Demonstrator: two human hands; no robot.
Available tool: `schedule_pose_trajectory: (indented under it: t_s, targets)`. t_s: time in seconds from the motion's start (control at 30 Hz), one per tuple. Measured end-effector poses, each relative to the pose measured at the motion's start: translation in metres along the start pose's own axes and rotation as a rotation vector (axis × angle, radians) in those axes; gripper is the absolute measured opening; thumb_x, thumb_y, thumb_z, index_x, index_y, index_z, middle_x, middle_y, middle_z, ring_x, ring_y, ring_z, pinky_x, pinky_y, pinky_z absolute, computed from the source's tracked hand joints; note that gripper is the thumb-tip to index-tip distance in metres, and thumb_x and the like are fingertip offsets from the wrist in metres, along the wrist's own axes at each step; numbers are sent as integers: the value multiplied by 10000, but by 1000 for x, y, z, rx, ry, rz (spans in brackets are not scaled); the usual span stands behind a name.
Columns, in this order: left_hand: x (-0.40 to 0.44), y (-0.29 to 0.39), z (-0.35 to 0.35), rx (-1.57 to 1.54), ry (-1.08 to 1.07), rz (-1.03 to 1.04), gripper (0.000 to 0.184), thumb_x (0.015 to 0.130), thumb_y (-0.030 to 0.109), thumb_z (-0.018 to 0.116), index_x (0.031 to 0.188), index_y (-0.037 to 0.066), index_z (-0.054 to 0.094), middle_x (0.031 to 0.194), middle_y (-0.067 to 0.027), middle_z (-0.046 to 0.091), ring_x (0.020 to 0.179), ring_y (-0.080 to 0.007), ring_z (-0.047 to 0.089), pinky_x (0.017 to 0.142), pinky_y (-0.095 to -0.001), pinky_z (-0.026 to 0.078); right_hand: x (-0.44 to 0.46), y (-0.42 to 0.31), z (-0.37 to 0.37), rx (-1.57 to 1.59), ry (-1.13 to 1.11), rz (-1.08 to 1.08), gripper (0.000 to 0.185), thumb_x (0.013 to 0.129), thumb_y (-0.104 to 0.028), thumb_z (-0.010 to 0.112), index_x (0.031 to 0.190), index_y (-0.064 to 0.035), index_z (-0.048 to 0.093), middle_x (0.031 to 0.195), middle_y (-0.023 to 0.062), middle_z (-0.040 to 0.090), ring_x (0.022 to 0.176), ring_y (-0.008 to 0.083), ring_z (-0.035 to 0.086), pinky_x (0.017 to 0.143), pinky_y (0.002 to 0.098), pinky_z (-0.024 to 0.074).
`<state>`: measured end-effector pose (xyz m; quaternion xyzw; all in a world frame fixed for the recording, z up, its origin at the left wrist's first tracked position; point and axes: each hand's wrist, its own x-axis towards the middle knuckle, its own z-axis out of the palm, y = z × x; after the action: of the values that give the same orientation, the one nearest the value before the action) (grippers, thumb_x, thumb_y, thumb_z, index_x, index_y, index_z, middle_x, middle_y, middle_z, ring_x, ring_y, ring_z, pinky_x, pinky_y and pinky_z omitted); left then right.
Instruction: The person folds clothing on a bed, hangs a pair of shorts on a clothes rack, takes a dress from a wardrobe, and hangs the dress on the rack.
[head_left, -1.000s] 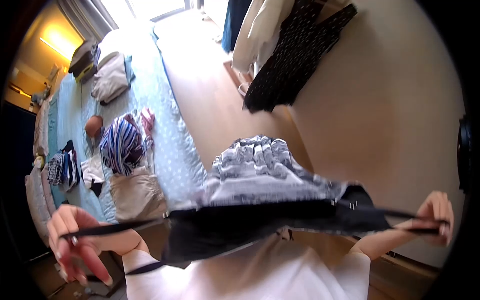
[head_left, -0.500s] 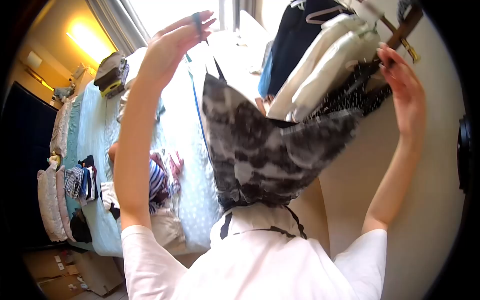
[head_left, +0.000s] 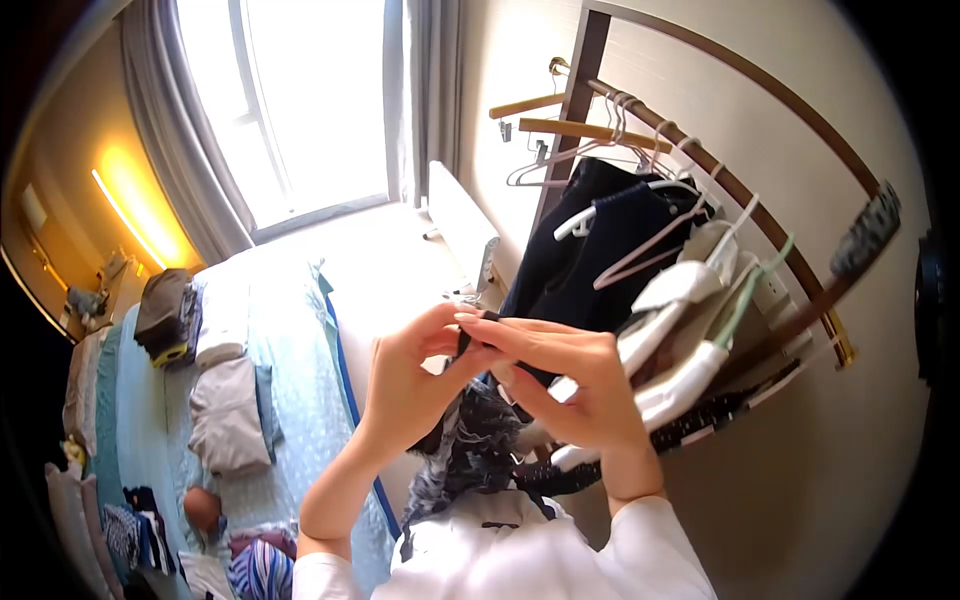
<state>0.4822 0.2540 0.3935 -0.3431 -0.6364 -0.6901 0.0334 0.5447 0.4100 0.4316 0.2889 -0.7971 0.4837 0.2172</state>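
My left hand (head_left: 415, 380) and my right hand (head_left: 575, 375) meet in front of me, fingertips touching. Both are closed on a narrow dark band, apparently a strap, at the top of a black-and-grey patterned garment (head_left: 465, 440). The garment hangs bunched below my hands, against the front of my white shirt (head_left: 520, 560). Its exact kind cannot be made out, and my fingers hide most of the band. Just behind my right hand hang white clothes (head_left: 680, 375) on hangers.
A wooden clothes rack (head_left: 710, 165) on the right carries several hangers, dark trousers (head_left: 620, 230) and a green hanger (head_left: 745, 300). On the left, a bed with light-blue bedding (head_left: 300, 340) bears folded clothes (head_left: 230, 415) and a grey bag (head_left: 165, 310). A white panel (head_left: 462, 225) stands near the window.
My hands have come down from wide apart and raised to together at the centre. The patterned garment has gone from spread out to bunched. My view has tilted up toward the window and rack.
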Motion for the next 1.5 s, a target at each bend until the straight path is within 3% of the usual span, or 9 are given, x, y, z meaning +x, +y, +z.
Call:
schedule_pose_trajectory:
  t_s: [0.2,0.3,0.33,0.57,0.83,1.03,1.27,1.4,1.5]
  targets:
    - [101,-76,-44,178,32,-122,126,816,23,618,933,-23,621,818,-60,659,804,-103,643,706,-219,507,85,95,12,-201,166,-36,478,731,120,529,1175,-46,592,1086,158,631,997,277,626,846,312,490]
    - [148,-111,-71,-71,-57,-28,145,882,-2,514,979,-63,602,850,-74,661,805,-121,639,701,-229,511,120,143,16,-360,172,-53,531,680,176,468,1137,-50,618,990,152,658,928,249,655,755,295,518]
    - [163,-121,-83,-109,-42,-3,173,910,16,477,1007,-70,592,922,-99,656,816,-135,636,717,-245,512,126,166,14,-480,207,-55,508,726,136,511,1134,-142,631,1041,147,637,950,259,637,742,319,548]
    - [283,-193,-155,-206,-406,-153,165,915,25,469,962,-59,603,923,-106,669,772,-144,641,713,-265,510,182,261,21,-644,739,43,355,614,109,698,937,-39,694,892,78,694,810,181,676,654,237,531]
    - [367,-225,-125,-74,-645,-25,187,769,68,696,881,-24,578,836,-101,657,797,-161,642,750,-292,522,266,297,24,-1021,756,168,353,620,106,667,942,-38,672,874,68,680,754,215,654,632,283,525]
    - [437,-284,-124,-351,-629,-137,123,837,69,624,867,-47,593,853,-94,664,824,-144,635,770,-281,509,294,336,0,-1079,718,227,419,631,136,638,1013,-35,666,893,90,675,770,227,656,644,282,529]
    - [610,-325,-117,-290,-520,470,199,913,-22,430,1046,-74,568,1027,-145,643,1018,-237,605,945,-356,453,284,339,-51,-953,1326,150,384,741,120,636,1118,107,562,1062,209,620,971,219,615,861,276,477]
    - [684,-363,-69,-173,-598,600,218,880,1,515,1073,-34,610,1060,-130,641,1008,-206,611,905,-310,486,285,329,-35,-1040,1296,250,456,787,81,614,1220,106,473,1109,239,589,1036,232,591,885,260,451]
    - [700,-393,-12,-348,-737,371,189,816,64,635,986,-11,666,963,-99,674,906,-155,640,856,-277,501,274,346,-24,-973,1433,395,530,766,80,637,1261,79,448,1104,220,601,1019,182,587,853,241,452]
